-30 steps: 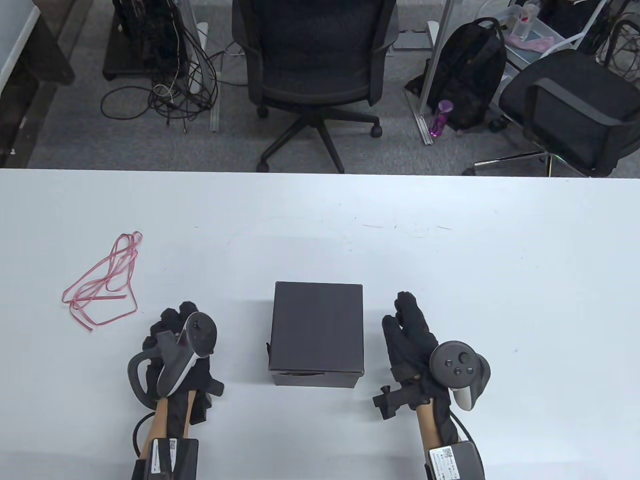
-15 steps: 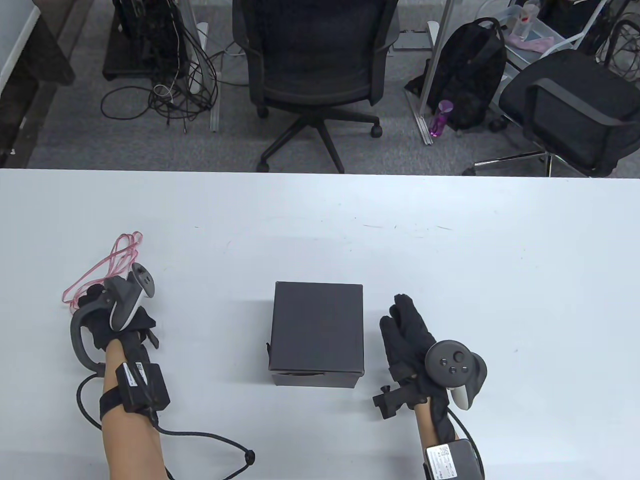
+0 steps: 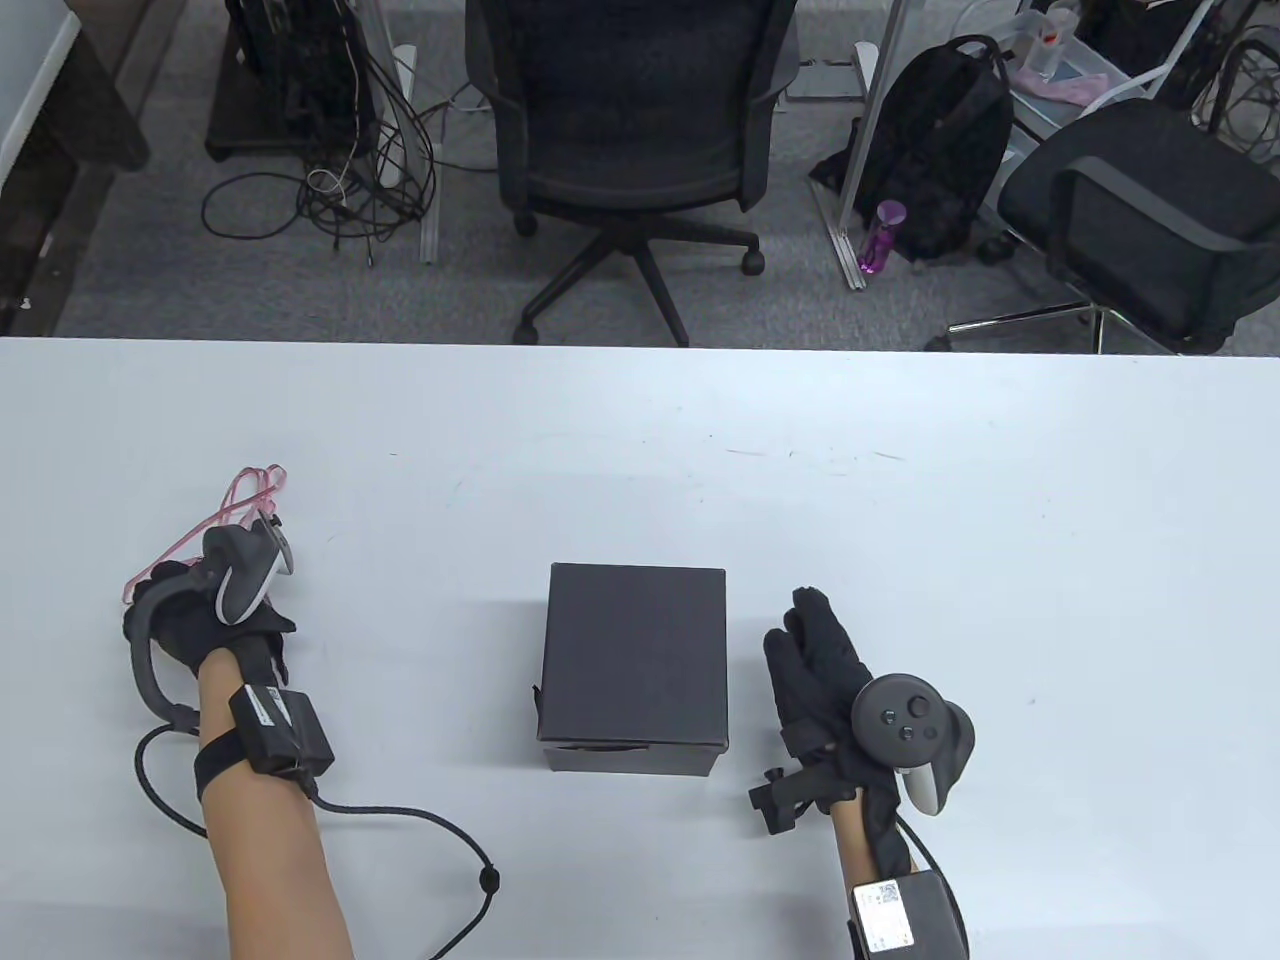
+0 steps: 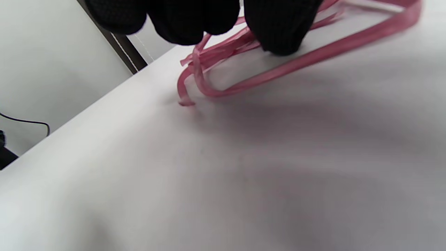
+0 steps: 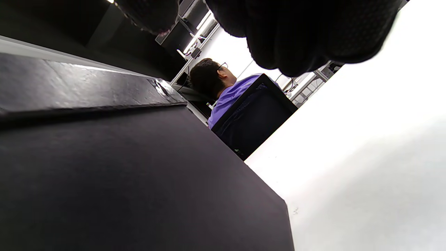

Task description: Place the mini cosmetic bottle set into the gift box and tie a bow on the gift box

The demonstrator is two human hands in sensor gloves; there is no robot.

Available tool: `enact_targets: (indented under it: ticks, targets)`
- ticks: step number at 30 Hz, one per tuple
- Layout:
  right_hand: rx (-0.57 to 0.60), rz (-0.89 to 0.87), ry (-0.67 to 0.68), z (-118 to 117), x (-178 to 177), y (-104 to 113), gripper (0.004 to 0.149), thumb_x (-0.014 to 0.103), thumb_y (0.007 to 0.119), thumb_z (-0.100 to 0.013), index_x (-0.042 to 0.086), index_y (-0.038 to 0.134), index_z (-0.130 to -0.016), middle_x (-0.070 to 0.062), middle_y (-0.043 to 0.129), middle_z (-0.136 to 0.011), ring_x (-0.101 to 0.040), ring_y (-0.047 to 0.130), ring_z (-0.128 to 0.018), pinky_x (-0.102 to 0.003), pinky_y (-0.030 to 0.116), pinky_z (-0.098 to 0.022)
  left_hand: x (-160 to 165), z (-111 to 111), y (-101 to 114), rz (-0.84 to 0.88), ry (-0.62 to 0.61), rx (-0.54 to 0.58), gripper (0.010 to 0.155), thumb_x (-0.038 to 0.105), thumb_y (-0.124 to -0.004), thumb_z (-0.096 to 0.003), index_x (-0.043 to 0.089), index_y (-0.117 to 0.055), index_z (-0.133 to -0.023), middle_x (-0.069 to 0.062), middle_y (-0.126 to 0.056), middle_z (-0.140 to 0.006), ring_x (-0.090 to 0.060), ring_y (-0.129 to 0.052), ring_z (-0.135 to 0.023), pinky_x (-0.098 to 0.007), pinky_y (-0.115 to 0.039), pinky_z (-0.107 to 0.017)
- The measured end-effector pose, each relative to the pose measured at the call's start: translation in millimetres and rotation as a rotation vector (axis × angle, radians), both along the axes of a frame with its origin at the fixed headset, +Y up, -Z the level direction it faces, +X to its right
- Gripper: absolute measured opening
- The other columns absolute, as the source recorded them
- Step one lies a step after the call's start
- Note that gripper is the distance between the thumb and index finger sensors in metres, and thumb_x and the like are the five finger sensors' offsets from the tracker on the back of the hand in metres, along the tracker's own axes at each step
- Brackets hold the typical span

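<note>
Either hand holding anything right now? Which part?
Left hand has its fingertips on the bunched strands of the pink ribbon; a closed pinch can't be confirmed. Right hand holds nothing, beside the black gift box.

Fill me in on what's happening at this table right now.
A person in sensor gloves is wrapping a gift. The black gift box sits closed mid-table. The left hand has reached out to the tangled pink ribbon, with its fingertips down on the strands. The right hand rests open on the table just right of the box. No bow is tied yet.
</note>
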State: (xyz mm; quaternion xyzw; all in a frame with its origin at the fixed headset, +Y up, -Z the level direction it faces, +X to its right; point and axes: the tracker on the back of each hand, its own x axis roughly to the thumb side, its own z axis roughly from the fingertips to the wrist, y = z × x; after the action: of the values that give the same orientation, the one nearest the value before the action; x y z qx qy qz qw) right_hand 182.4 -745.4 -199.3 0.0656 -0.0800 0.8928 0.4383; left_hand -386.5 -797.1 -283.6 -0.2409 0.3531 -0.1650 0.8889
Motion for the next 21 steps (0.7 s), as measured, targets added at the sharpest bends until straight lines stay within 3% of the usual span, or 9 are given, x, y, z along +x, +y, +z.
enact_targets:
  ticks: [4, 7, 11, 17, 21]
  targets:
    - [-0.01, -0.008, -0.013, -1, 3, -3, 0.067, 0.035, 0.057, -0.064, -0.013, 0.044, -0.108, -0.04, 0.063, -0.097, -0.056, 0.071, -0.074, -0.065, 0.068, -0.053, -3, 1, 2, 0.068, -0.018, -0.042, 0.065, 0.035, -0.072, -0.0554, 0.038, -0.043, -0.113, -0.008, -0.058, -0.109, -0.033, -0.077, -0.09, -0.057, -0.071, -0.072]
    - [-0.027, -0.011, -0.023, -2, 5, -6, 0.067, 0.035, 0.057, -0.064, -0.013, 0.044, -0.108, -0.04, 0.063, -0.097, -0.057, 0.071, -0.074, -0.065, 0.068, -0.053, -3, 1, 1, 0.054, -0.033, 0.011, 0.06, 0.034, -0.073, -0.0543, 0.037, -0.05, -0.11, -0.005, -0.061, -0.107, -0.032, -0.079, -0.088, -0.058, -0.071, -0.071]
    - [-0.032, -0.017, -0.023, -1, 5, -8, 0.067, 0.036, 0.057, -0.064, -0.013, 0.044, -0.108, -0.04, 0.063, -0.097, -0.057, 0.072, -0.073, -0.065, 0.068, -0.053, -4, 1, -1, 0.034, -0.067, 0.056, 0.041, 0.034, -0.073, -0.0532, 0.029, -0.072, -0.094, 0.001, -0.069, -0.101, -0.028, -0.084, -0.085, -0.056, -0.074, -0.07]
    - [-0.031, -0.015, -0.005, -2, 2, -7, 0.067, 0.035, 0.057, -0.064, -0.013, 0.044, -0.108, -0.04, 0.063, -0.097, -0.057, 0.072, -0.073, -0.065, 0.068, -0.052, -8, 3, -3, 0.159, -0.079, 0.041, 0.042, 0.03, -0.064, -0.0541, 0.021, -0.067, -0.095, -0.002, -0.064, -0.101, -0.029, -0.079, -0.084, -0.054, -0.072, -0.071]
    - [-0.015, -0.027, -0.021, -1, 6, -4, 0.066, 0.035, 0.057, -0.064, -0.013, 0.044, -0.108, -0.04, 0.063, -0.097, -0.057, 0.071, -0.074, -0.065, 0.068, -0.053, -20, 9, 8, 0.408, -0.038, 0.226, 0.044, 0.029, -0.062, -0.0543, 0.022, -0.064, -0.097, -0.007, -0.057, -0.105, -0.035, -0.074, -0.087, -0.058, -0.067, -0.073]
